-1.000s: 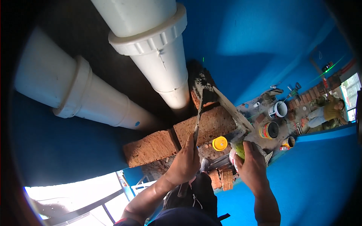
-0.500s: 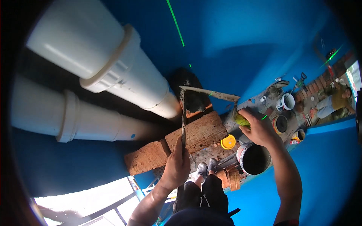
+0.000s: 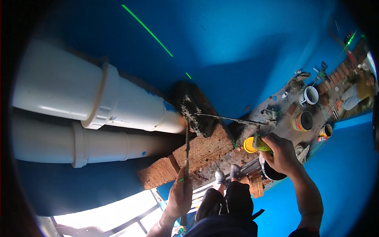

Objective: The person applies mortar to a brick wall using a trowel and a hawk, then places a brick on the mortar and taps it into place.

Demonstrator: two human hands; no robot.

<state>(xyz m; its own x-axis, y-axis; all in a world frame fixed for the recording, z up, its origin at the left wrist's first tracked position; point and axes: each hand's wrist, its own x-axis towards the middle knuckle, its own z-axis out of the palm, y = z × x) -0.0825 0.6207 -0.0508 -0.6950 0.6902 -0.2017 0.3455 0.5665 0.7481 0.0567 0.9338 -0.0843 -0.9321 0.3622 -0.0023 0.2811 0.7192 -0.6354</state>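
My right hand (image 3: 281, 152) is closed round the green handle (image 3: 263, 146) of a trowel. The trowel's narrow blade (image 3: 229, 117) reaches left, seen nearly edge-on, its tip beside grey mortar (image 3: 192, 118). My left hand (image 3: 181, 197) grips a long thin tool (image 3: 187, 152), also edge-on, so its exact kind is unclear. Its upper end meets the mortar, and its lower end sticks out below my fist. Reddish bricks (image 3: 205, 147) lie under the tools, beside the ends of two white pipes (image 3: 134, 112). Dark mortar covers the brickwork in the corner.
Blue walls flank the work, with a green laser line (image 3: 148, 31) on one. Far below are my shoes (image 3: 227, 175), a yellow lid (image 3: 249, 145), a white bucket (image 3: 309, 96), other buckets, a mixing drill (image 3: 321, 72) and a person (image 3: 357, 94) at the right.
The view has shifted, so the pipes look flatter. The trowel blade has turned edge-on and dropped. Grey mortar now shows between the tool ends. Both hands keep their grip.
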